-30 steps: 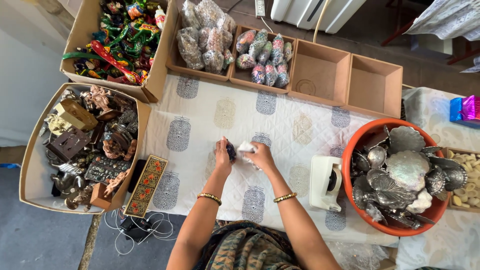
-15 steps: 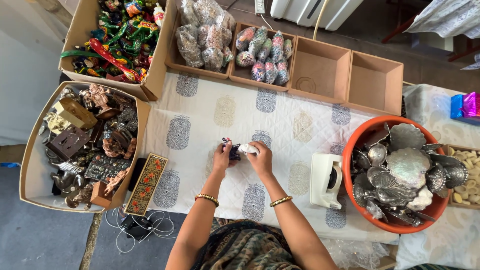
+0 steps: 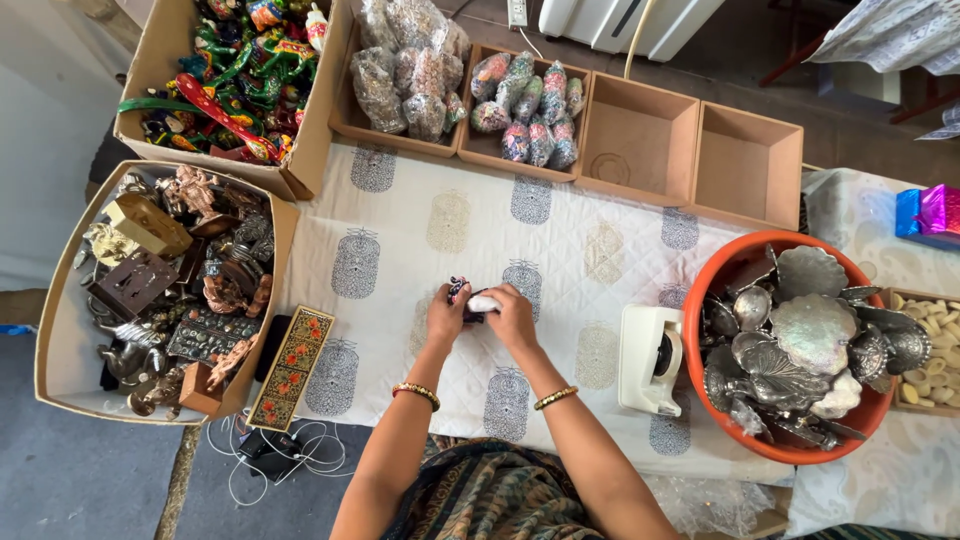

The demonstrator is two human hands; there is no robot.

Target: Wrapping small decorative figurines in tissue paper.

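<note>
While both your hands meet just left of the white tape dispenser (image 3: 650,358), your left hand (image 3: 446,317) and right hand (image 3: 513,315) each grip the small dark figurine (image 3: 462,297) above the surface (image 3: 400,250). Its long axis runs between your hands; both are equally near.

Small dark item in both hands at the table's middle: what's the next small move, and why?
Probably keep it pressed on the cloth and finish closing the white wrap. The left hand and right hand meet around the small dark item, with the white wrap covering only its right end. The tape dispenser stands just right of the hands, within easy reach.
</note>
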